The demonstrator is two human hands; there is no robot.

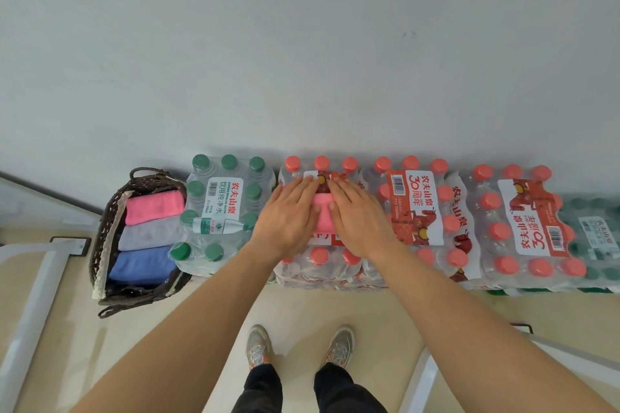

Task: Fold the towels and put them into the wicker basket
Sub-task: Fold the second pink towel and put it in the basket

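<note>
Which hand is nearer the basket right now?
Left. The left hand presses the towel just past the green-capped pack beside the basket; the right hand presses the same towel farther right.

The wall (302, 43) stands right behind the bottle packs, closing off the far side. Between the red-capped pack (318, 265) and the basket (107, 228) sits the green-capped pack (221, 191), with a loose bottle (218, 226) lying on top. Folded towels (144, 235) fill most of the basket, leaving a gap at its near end. The floor (302, 308) in front is open.
</note>
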